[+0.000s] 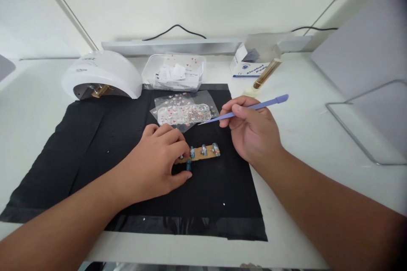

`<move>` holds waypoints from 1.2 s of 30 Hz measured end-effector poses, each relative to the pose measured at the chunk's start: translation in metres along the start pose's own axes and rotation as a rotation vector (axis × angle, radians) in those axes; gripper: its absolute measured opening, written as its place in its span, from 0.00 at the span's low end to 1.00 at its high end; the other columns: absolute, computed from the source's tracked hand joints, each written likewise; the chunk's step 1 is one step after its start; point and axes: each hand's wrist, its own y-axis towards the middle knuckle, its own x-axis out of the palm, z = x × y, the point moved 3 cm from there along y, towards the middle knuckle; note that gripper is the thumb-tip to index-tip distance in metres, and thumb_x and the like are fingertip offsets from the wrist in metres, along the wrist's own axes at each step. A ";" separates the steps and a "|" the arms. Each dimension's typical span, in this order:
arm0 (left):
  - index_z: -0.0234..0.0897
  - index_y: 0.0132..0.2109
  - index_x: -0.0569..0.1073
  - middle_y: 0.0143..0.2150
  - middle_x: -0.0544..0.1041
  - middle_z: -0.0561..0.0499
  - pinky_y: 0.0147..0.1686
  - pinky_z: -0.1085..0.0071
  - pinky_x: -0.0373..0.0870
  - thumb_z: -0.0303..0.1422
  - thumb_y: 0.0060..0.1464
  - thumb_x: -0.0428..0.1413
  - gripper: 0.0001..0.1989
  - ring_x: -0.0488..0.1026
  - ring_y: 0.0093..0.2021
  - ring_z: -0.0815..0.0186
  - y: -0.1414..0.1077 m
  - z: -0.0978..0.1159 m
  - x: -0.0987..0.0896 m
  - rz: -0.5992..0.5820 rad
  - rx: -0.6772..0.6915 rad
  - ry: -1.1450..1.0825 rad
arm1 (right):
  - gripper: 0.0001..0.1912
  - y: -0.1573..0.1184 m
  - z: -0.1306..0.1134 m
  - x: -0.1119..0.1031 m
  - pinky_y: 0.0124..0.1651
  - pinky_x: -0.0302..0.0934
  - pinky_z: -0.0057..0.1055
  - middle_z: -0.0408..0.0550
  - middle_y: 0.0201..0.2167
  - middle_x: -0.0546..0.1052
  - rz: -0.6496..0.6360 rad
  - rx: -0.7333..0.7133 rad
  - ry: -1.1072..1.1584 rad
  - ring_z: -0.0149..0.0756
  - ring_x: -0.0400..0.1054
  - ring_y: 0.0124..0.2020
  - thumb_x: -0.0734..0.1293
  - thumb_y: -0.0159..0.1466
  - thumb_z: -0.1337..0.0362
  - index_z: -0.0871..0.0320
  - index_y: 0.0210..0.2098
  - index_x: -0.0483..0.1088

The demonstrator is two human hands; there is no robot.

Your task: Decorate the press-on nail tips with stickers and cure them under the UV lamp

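Note:
A small teal nail tip (189,165) is pinched between the thumb and finger of my left hand (155,163), over the black mat (152,216). Just behind it lies a tan strip (208,153) carrying several decorated nail tips, its left end covered by my left fingers. In my right hand (252,129) is a slim purple pen-like tool (262,104), its thin pale tip pointing left. That tip hovers near a clear case of small nail charms (184,115), which lies with transparent sticker sheets (163,100).
A white nail lamp (101,71) stands at the back left with a tan piece inside. Behind the mat sit a plastic tub (173,71) of papers and an alcohol pads box (249,65). A gold tube (267,74) and a metal wire stand (352,135) are on the right.

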 end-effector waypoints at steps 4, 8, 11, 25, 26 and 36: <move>0.37 0.34 0.72 0.38 0.75 0.49 0.43 0.57 0.55 0.33 0.53 0.58 0.04 0.67 0.42 0.58 0.001 0.001 0.002 0.027 -0.044 -0.047 | 0.04 0.000 0.000 0.000 0.26 0.60 0.29 0.39 0.20 0.72 -0.005 -0.001 -0.015 0.27 0.66 0.20 0.66 0.55 0.66 0.54 0.25 0.73; 0.37 0.33 0.72 0.38 0.75 0.49 0.45 0.55 0.55 0.30 0.54 0.57 0.02 0.67 0.43 0.59 0.000 0.002 0.005 0.049 -0.070 -0.107 | 0.05 0.001 0.000 0.001 0.26 0.59 0.29 0.39 0.19 0.72 0.011 0.010 0.011 0.26 0.66 0.19 0.66 0.54 0.67 0.54 0.24 0.74; 0.38 0.33 0.72 0.39 0.74 0.50 0.46 0.54 0.55 0.28 0.53 0.56 0.02 0.67 0.44 0.58 0.000 0.002 0.005 0.045 -0.079 -0.157 | 0.05 0.001 0.000 0.001 0.25 0.58 0.28 0.39 0.19 0.72 0.018 0.016 0.037 0.26 0.66 0.19 0.66 0.53 0.68 0.55 0.24 0.74; 0.38 0.37 0.70 0.35 0.71 0.53 0.38 0.69 0.66 0.23 0.56 0.56 0.05 0.69 0.37 0.69 -0.007 -0.020 -0.022 0.387 0.004 -0.470 | 0.07 -0.005 -0.005 0.002 0.32 0.64 0.32 0.38 0.20 0.74 -0.063 -0.135 -0.040 0.31 0.70 0.23 0.66 0.64 0.59 0.51 0.31 0.74; 0.38 0.37 0.70 0.34 0.71 0.53 0.37 0.69 0.66 0.23 0.56 0.57 0.05 0.69 0.36 0.69 -0.007 -0.020 -0.022 0.406 0.024 -0.479 | 0.08 -0.009 -0.008 0.004 0.35 0.65 0.34 0.39 0.20 0.75 -0.095 -0.181 -0.083 0.32 0.71 0.25 0.64 0.66 0.57 0.50 0.34 0.74; 0.39 0.38 0.76 0.33 0.73 0.51 0.32 0.71 0.69 0.22 0.55 0.58 0.07 0.71 0.33 0.69 -0.009 -0.003 -0.027 0.450 0.210 -0.532 | 0.07 -0.036 -0.021 0.025 0.44 0.61 0.40 0.46 0.35 0.80 -0.508 -0.474 -0.505 0.37 0.69 0.38 0.60 0.69 0.61 0.51 0.34 0.66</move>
